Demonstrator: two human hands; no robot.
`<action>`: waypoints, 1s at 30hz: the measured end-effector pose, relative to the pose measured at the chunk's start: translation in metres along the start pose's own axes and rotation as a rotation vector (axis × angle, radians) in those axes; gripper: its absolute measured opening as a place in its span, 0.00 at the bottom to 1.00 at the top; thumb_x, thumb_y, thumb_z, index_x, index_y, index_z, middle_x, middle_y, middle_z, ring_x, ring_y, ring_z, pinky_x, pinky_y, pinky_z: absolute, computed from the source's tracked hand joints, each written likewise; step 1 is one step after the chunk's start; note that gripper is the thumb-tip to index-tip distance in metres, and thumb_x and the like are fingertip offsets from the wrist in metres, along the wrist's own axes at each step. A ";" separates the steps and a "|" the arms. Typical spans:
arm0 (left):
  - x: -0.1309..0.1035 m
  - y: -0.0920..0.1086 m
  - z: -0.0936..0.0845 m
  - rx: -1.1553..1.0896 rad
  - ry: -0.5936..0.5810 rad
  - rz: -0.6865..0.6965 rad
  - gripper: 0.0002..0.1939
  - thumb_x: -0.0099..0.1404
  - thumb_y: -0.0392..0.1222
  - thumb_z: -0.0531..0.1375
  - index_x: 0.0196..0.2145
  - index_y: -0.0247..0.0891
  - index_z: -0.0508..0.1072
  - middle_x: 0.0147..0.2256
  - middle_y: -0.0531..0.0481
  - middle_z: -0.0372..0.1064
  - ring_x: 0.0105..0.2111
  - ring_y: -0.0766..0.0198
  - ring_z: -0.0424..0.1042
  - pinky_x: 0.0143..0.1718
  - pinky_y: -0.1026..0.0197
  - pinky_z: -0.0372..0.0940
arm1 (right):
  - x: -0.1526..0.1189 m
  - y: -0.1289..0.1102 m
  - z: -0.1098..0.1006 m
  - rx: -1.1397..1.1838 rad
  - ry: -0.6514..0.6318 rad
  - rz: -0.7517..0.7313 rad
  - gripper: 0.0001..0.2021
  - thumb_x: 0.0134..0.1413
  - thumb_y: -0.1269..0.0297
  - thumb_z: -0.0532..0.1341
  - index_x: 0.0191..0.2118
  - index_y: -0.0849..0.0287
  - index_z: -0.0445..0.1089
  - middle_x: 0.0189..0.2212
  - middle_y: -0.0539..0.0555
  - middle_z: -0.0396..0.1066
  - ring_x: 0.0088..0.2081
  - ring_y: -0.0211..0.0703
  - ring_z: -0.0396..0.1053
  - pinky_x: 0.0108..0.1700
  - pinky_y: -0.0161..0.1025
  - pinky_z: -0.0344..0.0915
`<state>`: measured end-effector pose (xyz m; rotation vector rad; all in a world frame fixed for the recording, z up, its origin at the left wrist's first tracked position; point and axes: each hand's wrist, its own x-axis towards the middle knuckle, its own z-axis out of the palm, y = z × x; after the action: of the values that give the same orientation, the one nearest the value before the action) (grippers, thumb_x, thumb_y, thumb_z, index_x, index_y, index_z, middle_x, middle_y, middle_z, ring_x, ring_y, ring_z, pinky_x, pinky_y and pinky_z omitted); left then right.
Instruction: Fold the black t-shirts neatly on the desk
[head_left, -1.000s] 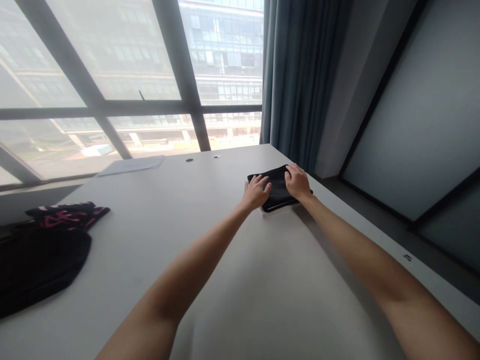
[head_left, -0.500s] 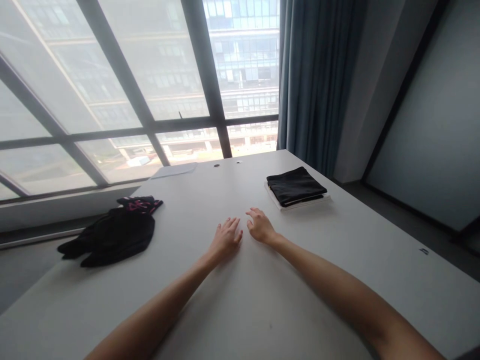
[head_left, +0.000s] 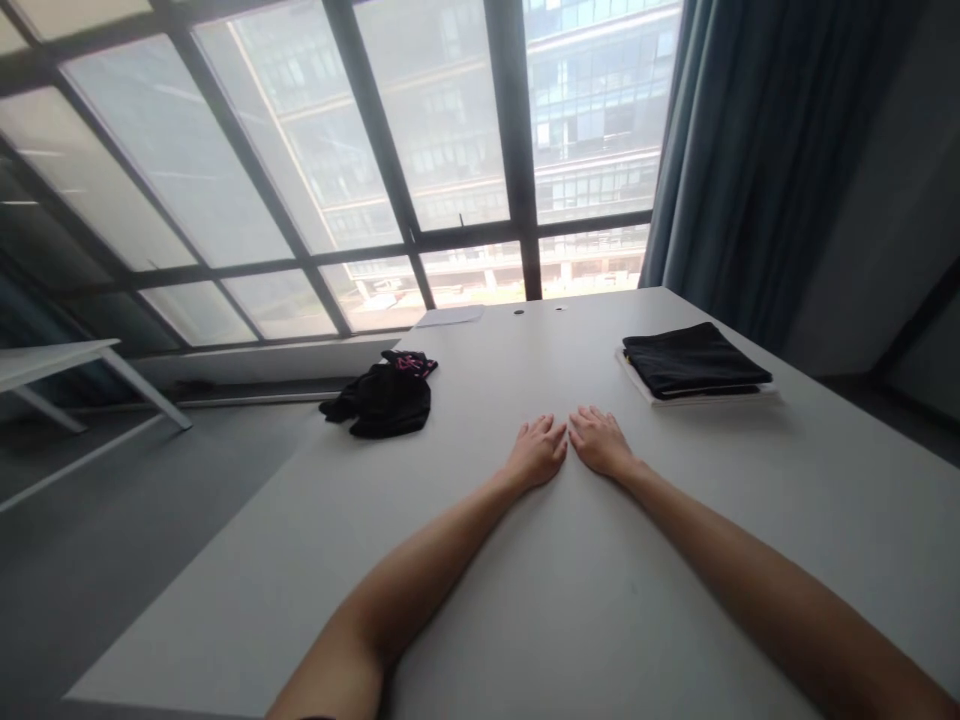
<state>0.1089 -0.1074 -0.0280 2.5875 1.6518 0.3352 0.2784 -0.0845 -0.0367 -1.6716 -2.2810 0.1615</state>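
Observation:
My left hand (head_left: 538, 450) lies palm down on the white table (head_left: 480, 560), fingers apart and holding nothing. Close beside it, my right hand (head_left: 600, 441) also rests flat on the tabletop with nothing in it; the fingertips of the two hands nearly meet. To the right and farther back is a folded black cloth (head_left: 694, 360) on top of a folded white cloth (head_left: 637, 381). A crumpled black cloth (head_left: 390, 402) with pink marks on its far part sits at the table's left edge.
A flat white sheet (head_left: 451, 316) lies at the far left corner of the table. Windows and a blue-grey curtain (head_left: 701, 150) stand behind. Another white table (head_left: 56, 362) is at the far left, across the grey floor.
The view has turned to the left, so the table and cloths appear farther right. My right hand has gone from slightly curled to flat, and my hands are closer together.

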 end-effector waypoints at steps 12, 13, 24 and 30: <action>0.011 -0.064 -0.030 -0.026 0.210 -0.248 0.20 0.72 0.45 0.54 0.58 0.43 0.72 0.56 0.47 0.71 0.55 0.61 0.70 0.61 0.59 0.60 | 0.003 0.015 0.016 -0.077 0.008 -0.059 0.25 0.68 0.57 0.48 0.65 0.61 0.64 0.69 0.61 0.57 0.69 0.60 0.52 0.67 0.61 0.50; 0.010 -0.083 -0.039 -0.005 0.250 -0.332 0.20 0.72 0.43 0.54 0.59 0.41 0.71 0.58 0.45 0.70 0.58 0.59 0.68 0.63 0.56 0.57 | 0.003 0.016 0.017 -0.075 0.011 -0.062 0.26 0.68 0.57 0.48 0.65 0.61 0.64 0.69 0.61 0.57 0.69 0.60 0.52 0.67 0.61 0.50; -0.036 -0.219 -0.068 0.083 0.289 -1.025 0.28 0.71 0.53 0.50 0.63 0.43 0.67 0.69 0.41 0.52 0.71 0.43 0.44 0.66 0.32 0.43 | 0.010 0.038 -0.013 -0.078 0.371 -0.042 0.22 0.63 0.62 0.53 0.60 0.63 0.68 0.61 0.66 0.66 0.62 0.55 0.62 0.63 0.51 0.57; -0.018 -0.226 -0.055 0.060 0.180 -1.006 0.32 0.70 0.57 0.47 0.65 0.41 0.66 0.71 0.41 0.47 0.71 0.37 0.37 0.66 0.27 0.37 | 0.027 0.112 -0.047 -0.411 0.399 0.195 0.33 0.56 0.56 0.62 0.67 0.59 0.60 0.68 0.69 0.52 0.68 0.69 0.46 0.65 0.64 0.45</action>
<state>-0.1108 -0.0310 -0.0133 1.4544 2.7385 0.4337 0.3879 -0.0280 -0.0175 -1.9081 -1.9348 -0.5855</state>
